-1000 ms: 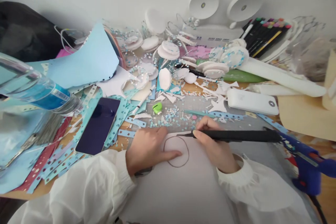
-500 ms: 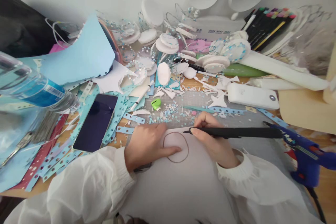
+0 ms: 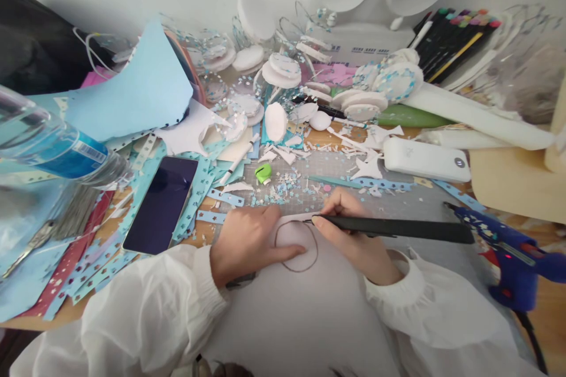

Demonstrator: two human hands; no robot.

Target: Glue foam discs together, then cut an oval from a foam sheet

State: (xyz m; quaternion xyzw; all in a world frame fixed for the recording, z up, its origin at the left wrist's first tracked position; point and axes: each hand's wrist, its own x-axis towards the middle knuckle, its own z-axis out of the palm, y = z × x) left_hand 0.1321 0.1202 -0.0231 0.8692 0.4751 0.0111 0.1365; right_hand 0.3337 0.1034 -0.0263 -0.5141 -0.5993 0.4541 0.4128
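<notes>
Leftward along the circle the pen tip has crept, right hand fingers pinching it; left hand flat, holding the white sheet. A slipping sheet could wobble the line.

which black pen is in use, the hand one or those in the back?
The long black pen in the right hand, tip on the drawn circle; the markers lie untouched.

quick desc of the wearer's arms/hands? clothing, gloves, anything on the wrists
Both hands, left hand and right hand, are bare: no gloves, rings or watch visible. Each arm wears a loose white long sleeve, gathered at the wrist into a ruffled elastic cuff. No markings or cables.
</notes>
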